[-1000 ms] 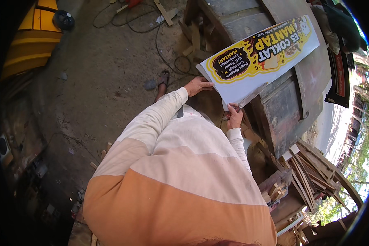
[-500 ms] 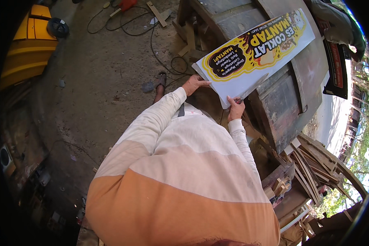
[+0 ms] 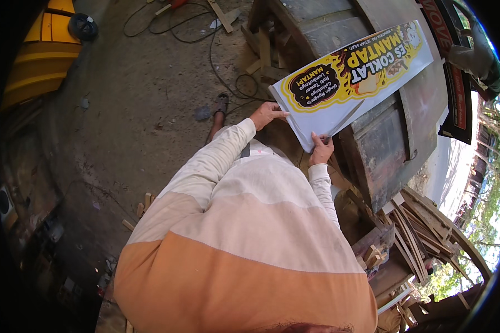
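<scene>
A printed banner sheet (image 3: 366, 72), white with a yellow, brown and black design, lies upside down to me, mostly over a worn wooden bench. My left hand (image 3: 265, 115) pinches its near left edge between thumb and fingers. At the near corner, my right hand (image 3: 320, 150) is closed on the sheet with the thumb on top. A narrow grey streak runs from beside the right thumb across the white margin; whether it is a fold or a blade I cannot tell. The undersides of both grips are hidden.
The dark wooden bench (image 3: 380, 161) stands ahead and to the right. Wood strips (image 3: 408, 227) are piled at the lower right. A black cable (image 3: 212, 61) loops over the dirt floor. A yellow wheeled object (image 3: 41, 61) stands far left. Another person's arm (image 3: 472, 61) shows far right.
In the picture the banner sheet and bench have shifted slightly right and down, along with much of the surroundings. Both hands keep their holds on the sheet.
</scene>
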Demonstrator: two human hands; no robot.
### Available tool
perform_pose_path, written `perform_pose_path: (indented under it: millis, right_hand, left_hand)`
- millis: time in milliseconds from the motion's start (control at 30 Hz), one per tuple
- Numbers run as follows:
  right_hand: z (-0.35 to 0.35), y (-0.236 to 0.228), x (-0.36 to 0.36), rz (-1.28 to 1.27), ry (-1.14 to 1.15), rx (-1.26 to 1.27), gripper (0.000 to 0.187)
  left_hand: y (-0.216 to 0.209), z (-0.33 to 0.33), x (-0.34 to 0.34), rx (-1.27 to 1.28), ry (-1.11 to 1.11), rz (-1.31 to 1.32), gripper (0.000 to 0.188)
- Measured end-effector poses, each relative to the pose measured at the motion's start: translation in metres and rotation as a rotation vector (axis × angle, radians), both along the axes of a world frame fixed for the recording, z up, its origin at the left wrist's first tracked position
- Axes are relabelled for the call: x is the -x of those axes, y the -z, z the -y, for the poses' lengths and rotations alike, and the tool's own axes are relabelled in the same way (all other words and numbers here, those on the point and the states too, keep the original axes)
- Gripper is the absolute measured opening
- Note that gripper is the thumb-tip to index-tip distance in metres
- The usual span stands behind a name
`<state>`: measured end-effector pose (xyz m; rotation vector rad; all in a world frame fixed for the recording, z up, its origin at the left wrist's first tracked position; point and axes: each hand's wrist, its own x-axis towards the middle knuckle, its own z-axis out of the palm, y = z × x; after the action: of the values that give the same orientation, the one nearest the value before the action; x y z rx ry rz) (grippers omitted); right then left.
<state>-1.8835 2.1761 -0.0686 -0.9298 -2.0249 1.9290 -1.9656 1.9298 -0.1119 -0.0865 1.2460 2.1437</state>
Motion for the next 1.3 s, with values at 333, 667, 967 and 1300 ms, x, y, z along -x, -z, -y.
perform_pose_path:
  millis: [333, 667, 967, 1300]
  right_hand:
    - [-0.006, -0.016, -0.001, 0.076, -0.102, 0.028, 0.028]
    - [-0.025, -0.105, -0.017, 0.325, -0.445, -0.364, 0.016]
    - [0.068, -0.16, 0.048, 0.028, -0.924, -0.888, 0.028]
    - [0.093, -0.141, 0.082, 0.057, -1.104, -1.023, 0.028]
  left_hand:
    - [-0.004, 0.01, -0.006, 0.063, 0.07, 0.118, 0.04]
    - [-0.011, 0.024, 0.008, -0.036, -0.332, 0.271, 0.039]
    - [0.003, 0.03, 0.032, 0.084, -0.476, 0.01, 0.024]
    - [-0.009, 0.035, 0.035, 0.407, -0.46, -0.137, 0.02]
